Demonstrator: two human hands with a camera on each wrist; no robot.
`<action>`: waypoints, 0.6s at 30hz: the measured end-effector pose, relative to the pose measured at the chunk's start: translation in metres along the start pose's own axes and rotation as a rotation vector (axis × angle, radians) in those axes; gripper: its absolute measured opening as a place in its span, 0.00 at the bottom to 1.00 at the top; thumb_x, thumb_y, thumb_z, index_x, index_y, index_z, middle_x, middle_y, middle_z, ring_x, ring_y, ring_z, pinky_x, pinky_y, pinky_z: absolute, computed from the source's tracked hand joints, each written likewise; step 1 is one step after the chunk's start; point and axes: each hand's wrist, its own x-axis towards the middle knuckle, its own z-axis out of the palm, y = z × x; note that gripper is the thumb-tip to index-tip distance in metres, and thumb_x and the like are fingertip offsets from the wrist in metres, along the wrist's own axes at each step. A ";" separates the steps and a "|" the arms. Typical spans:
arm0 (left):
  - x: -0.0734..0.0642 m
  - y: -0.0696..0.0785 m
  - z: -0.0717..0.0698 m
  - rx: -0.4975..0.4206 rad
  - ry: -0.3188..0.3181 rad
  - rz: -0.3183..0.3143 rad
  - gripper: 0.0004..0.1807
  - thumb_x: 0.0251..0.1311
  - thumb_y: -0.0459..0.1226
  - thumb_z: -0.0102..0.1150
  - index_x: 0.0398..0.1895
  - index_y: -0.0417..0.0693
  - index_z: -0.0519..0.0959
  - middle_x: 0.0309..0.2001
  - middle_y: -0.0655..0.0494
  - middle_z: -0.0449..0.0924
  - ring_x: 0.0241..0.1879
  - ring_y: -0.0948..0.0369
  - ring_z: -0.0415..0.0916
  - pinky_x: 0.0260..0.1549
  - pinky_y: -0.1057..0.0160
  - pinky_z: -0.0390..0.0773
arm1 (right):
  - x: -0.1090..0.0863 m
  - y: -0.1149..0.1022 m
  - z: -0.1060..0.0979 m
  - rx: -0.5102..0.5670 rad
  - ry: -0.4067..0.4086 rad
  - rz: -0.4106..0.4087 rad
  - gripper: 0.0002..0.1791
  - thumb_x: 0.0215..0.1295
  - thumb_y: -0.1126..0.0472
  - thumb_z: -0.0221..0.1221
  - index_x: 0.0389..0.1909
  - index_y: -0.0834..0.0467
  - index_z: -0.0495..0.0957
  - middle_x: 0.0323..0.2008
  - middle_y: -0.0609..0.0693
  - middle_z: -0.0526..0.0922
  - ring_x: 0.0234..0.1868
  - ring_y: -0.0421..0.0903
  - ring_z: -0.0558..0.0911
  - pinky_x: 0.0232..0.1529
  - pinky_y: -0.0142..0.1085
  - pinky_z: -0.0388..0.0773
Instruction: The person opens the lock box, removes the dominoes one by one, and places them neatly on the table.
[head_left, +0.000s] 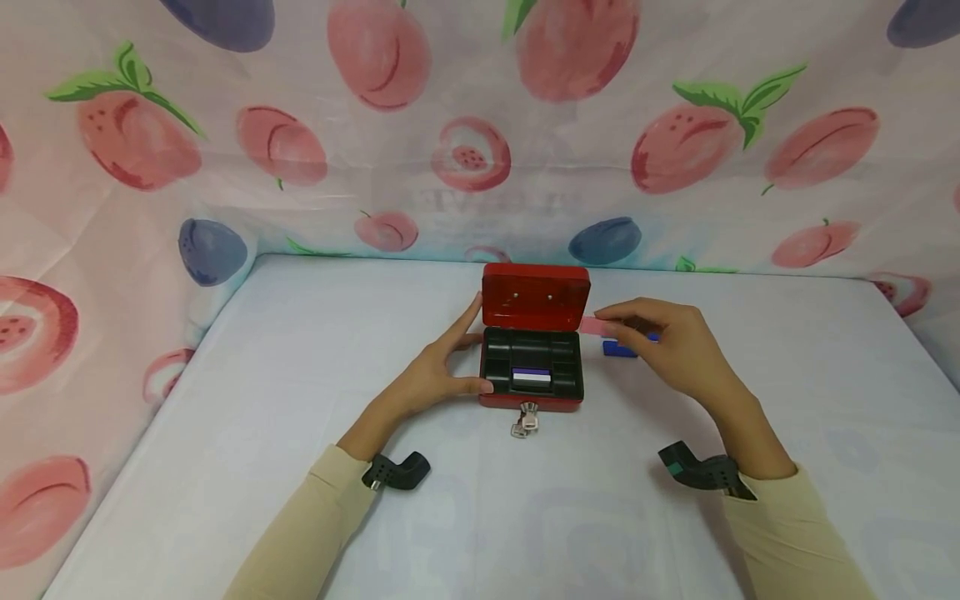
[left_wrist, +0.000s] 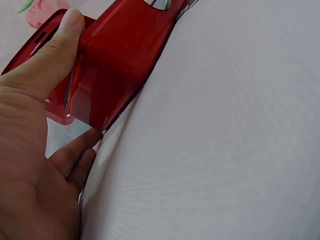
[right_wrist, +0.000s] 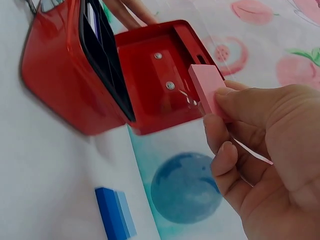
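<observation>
A small red cash box (head_left: pixel 491 402) stands on the table with its lid (head_left: pixel 536 287) raised and a black compartment tray (head_left: pixel 498 358) inside. A purple-and-white block (head_left: pixel 532 377) lies in the tray's front middle compartment. My left hand (head_left: pixel 426 377) is spread along the box's left side, its thumb on the front rim and its index fingertip at the lid's edge. Between thumb and fingers my right hand (head_left: pixel 671 342) pinches a pink rectangular block (right_wrist: pixel 205 85), just right of the lid.
Blue blocks (head_left: pixel 619 349), dark and light, lie right of the box, partly beneath my right hand. Keys (head_left: pixel 519 430) hang from the front lock (head_left: pixel 529 410). A fruit-print cloth (head_left: pixel 562 150) stands behind the white table (head_left: pixel 450 517).
</observation>
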 end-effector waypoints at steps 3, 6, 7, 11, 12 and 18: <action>0.003 -0.012 0.002 0.021 0.005 -0.006 0.58 0.39 0.49 0.70 0.66 0.79 0.37 0.62 0.60 0.61 0.61 0.63 0.55 0.58 0.47 0.52 | -0.003 0.003 -0.005 -0.014 0.014 0.026 0.12 0.57 0.56 0.59 0.43 0.42 0.79 0.38 0.35 0.79 0.38 0.33 0.75 0.36 0.26 0.73; 0.005 -0.017 0.003 0.030 0.011 -0.006 0.58 0.37 0.52 0.69 0.66 0.81 0.37 0.60 0.62 0.62 0.61 0.65 0.54 0.58 0.48 0.52 | -0.006 0.006 -0.010 -0.039 0.025 0.038 0.12 0.57 0.57 0.60 0.43 0.43 0.79 0.39 0.36 0.79 0.40 0.33 0.74 0.36 0.25 0.72; 0.005 -0.017 0.003 0.030 0.012 -0.006 0.58 0.37 0.52 0.69 0.66 0.81 0.37 0.60 0.62 0.63 0.61 0.65 0.54 0.58 0.48 0.52 | -0.007 0.007 -0.011 -0.051 0.029 0.038 0.12 0.57 0.56 0.59 0.43 0.43 0.79 0.39 0.36 0.79 0.40 0.33 0.74 0.37 0.25 0.72; 0.005 -0.018 0.003 0.028 0.015 -0.008 0.58 0.36 0.54 0.69 0.66 0.81 0.37 0.60 0.62 0.63 0.61 0.65 0.54 0.58 0.47 0.53 | -0.011 0.012 -0.017 -0.067 0.030 0.040 0.12 0.58 0.56 0.59 0.43 0.44 0.79 0.40 0.37 0.79 0.43 0.34 0.73 0.40 0.24 0.70; 0.005 -0.018 0.003 0.026 0.015 -0.009 0.58 0.36 0.53 0.69 0.66 0.81 0.37 0.60 0.62 0.63 0.61 0.65 0.54 0.58 0.47 0.53 | -0.012 0.013 -0.018 -0.069 0.030 0.045 0.12 0.58 0.56 0.58 0.43 0.44 0.79 0.40 0.37 0.78 0.43 0.33 0.73 0.41 0.23 0.69; 0.005 -0.016 0.003 0.016 0.013 -0.016 0.58 0.37 0.51 0.70 0.66 0.81 0.37 0.60 0.62 0.62 0.62 0.64 0.52 0.58 0.46 0.51 | -0.017 0.023 -0.024 -0.068 0.027 0.105 0.12 0.59 0.54 0.57 0.44 0.43 0.78 0.41 0.37 0.78 0.44 0.32 0.73 0.41 0.19 0.68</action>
